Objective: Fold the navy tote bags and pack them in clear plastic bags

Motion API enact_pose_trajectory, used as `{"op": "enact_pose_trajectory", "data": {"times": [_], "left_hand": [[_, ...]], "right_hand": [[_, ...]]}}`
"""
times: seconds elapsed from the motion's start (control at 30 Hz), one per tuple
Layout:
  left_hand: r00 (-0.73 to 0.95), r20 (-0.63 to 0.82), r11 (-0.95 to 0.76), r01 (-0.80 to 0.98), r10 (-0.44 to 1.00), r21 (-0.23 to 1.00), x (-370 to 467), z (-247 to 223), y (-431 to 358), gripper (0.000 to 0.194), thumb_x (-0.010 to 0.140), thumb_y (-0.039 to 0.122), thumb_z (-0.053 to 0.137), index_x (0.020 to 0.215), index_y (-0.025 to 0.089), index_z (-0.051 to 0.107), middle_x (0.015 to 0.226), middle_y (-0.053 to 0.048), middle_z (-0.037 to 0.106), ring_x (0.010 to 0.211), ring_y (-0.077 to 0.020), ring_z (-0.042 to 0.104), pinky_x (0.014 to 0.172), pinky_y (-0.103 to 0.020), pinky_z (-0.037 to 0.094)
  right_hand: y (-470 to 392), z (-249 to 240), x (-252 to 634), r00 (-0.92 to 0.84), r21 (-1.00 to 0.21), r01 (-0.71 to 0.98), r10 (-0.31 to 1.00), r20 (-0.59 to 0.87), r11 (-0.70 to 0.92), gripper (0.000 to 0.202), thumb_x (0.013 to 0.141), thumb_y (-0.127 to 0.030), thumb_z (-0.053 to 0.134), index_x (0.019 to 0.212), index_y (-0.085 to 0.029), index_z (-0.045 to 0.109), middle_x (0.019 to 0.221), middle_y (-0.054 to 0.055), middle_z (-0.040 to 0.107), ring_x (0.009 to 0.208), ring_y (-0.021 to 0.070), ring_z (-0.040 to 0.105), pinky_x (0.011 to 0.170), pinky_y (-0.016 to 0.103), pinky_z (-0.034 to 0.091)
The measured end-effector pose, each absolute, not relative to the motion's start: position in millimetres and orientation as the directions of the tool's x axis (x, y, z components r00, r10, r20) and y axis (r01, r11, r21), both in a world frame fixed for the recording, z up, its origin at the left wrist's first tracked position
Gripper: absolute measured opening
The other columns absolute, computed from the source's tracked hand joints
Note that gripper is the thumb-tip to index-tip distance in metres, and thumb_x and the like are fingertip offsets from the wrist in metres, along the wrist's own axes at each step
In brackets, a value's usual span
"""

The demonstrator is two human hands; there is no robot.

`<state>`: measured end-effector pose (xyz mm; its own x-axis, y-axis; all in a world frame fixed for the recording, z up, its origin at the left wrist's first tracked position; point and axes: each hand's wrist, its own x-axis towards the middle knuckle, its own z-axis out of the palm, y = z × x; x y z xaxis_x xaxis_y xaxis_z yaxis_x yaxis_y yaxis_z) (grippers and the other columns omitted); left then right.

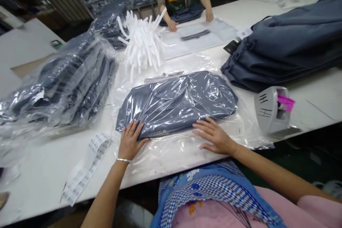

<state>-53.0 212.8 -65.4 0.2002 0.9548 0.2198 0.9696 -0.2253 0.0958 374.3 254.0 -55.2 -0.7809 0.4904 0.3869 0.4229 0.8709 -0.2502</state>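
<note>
A dark blue-grey fabric bag (173, 103) lies flat in front of me inside a clear plastic bag (160, 153), whose loose film spreads over the table around it. My left hand (130, 140) rests on the film at the near left corner of the fabric bag, fingers spread. At its near right edge, my right hand (215, 137) lies on the plastic with the fingers stretched out. Neither hand grips anything.
Wrapped bags (66, 74) are piled at left, unwrapped bags (288, 42) at right. White foam strips (143, 42) stand behind. A label strip (85, 169) and a grey tape dispenser (271, 110) flank me. Across the table, a co-worker's hands (173, 25) touch another plastic bag.
</note>
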Motion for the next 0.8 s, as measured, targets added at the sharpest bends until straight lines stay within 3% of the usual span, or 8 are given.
{"op": "enact_pose_trajectory", "data": {"times": [0.07, 0.17, 0.27, 0.37, 0.47, 0.53, 0.63, 0.8], "left_hand": [[0.185, 0.178, -0.209, 0.97, 0.966, 0.124, -55, -58, 220, 0.067, 0.087, 0.052, 0.057, 0.146, 0.027, 0.038, 0.153, -0.01, 0.04, 0.143, -0.0317, 0.03, 0.116, -0.055, 0.024], [0.149, 0.138, -0.167, 0.978, 0.979, 0.126, -49, -38, 225, 0.068, 0.084, 0.055, 0.06, 0.143, 0.025, 0.043, 0.151, -0.013, 0.042, 0.141, -0.0362, 0.033, 0.112, -0.059, 0.03], [0.077, 0.307, -0.12, 0.985, 0.949, 0.122, -19, -18, 205, 0.06, 0.089, 0.047, 0.058, 0.142, 0.023, 0.044, 0.15, -0.014, 0.042, 0.141, -0.0364, 0.033, 0.112, -0.06, 0.029], [0.171, 0.438, -0.307, 0.915, 0.883, 0.263, 29, -18, 167, 0.036, 0.094, 0.03, 0.054, 0.129, 0.024, 0.055, 0.125, -0.008, 0.064, 0.121, -0.0234, 0.056, 0.105, -0.042, 0.044], [0.357, 0.35, -0.482, 0.782, 0.866, 0.395, 77, -43, 144, 0.026, 0.096, 0.023, 0.049, 0.119, 0.024, 0.06, 0.111, -0.005, 0.07, 0.104, -0.0164, 0.064, 0.093, -0.031, 0.053], [0.389, 0.325, -0.494, 0.787, 0.862, 0.37, 98, -65, 147, 0.03, 0.095, 0.024, 0.05, 0.125, 0.022, 0.057, 0.123, -0.007, 0.066, 0.115, -0.0186, 0.06, 0.098, -0.034, 0.051], [0.337, 0.333, -0.424, 0.874, 0.881, 0.237, 111, -92, 170, 0.04, 0.093, 0.029, 0.055, 0.131, 0.02, 0.052, 0.133, -0.011, 0.06, 0.124, -0.0259, 0.054, 0.102, -0.043, 0.049], [0.365, 0.348, -0.441, 0.881, 0.864, 0.171, 109, -108, 195, 0.019, 0.093, 0.019, 0.051, 0.105, 0.021, 0.066, 0.102, -0.009, 0.071, 0.093, -0.0221, 0.066, 0.082, -0.037, 0.055]], "right_hand": [[224, -68, 362, -0.827, -0.273, 0.352, 0.434, 0.357, 0.895, 0.06, 0.093, -0.048, 0.057, 0.144, -0.02, 0.044, 0.145, 0.011, 0.051, 0.138, 0.028, 0.038, 0.116, 0.058, 0.023], [207, -88, 347, -0.783, -0.293, 0.393, 0.484, 0.39, 0.872, 0.042, 0.096, -0.03, 0.055, 0.136, -0.017, 0.054, 0.13, 0.011, 0.063, 0.124, 0.0246, 0.052, 0.108, 0.049, 0.037], [212, -94, 342, -0.699, -0.298, 0.464, 0.551, 0.456, 0.834, 0.027, 0.097, -0.019, 0.05, 0.116, -0.018, 0.068, 0.105, 0.008, 0.072, 0.099, 0.0212, 0.062, 0.09, 0.04, 0.048], [224, -76, 340, -0.586, -0.354, 0.525, 0.63, 0.509, 0.774, 0.024, 0.096, -0.017, 0.05, 0.104, -0.021, 0.073, 0.095, 0.006, 0.073, 0.087, 0.0193, 0.063, 0.08, 0.036, 0.049], [231, -41, 334, -0.425, -0.441, 0.561, 0.701, 0.573, 0.7, 0.02, 0.095, -0.02, 0.055, 0.105, -0.024, 0.073, 0.098, 0.004, 0.073, 0.087, 0.018, 0.064, 0.081, 0.034, 0.05], [233, -17, 327, -0.343, -0.476, 0.55, 0.705, 0.621, 0.686, 0.019, 0.093, -0.021, 0.059, 0.106, -0.025, 0.072, 0.1, 0.003, 0.073, 0.088, 0.0178, 0.065, 0.083, 0.033, 0.051], [230, 10, 321, -0.305, -0.504, 0.485, 0.678, 0.669, 0.715, 0.019, 0.091, -0.019, 0.061, 0.106, -0.026, 0.071, 0.1, 0.003, 0.073, 0.09, 0.018, 0.066, 0.083, 0.033, 0.053], [219, 10, 332, -0.411, -0.47, 0.413, 0.62, 0.668, 0.78, 0.038, 0.092, -0.022, 0.06, 0.131, -0.025, 0.058, 0.123, 0.007, 0.067, 0.112, 0.0206, 0.062, 0.098, 0.039, 0.05]]}}
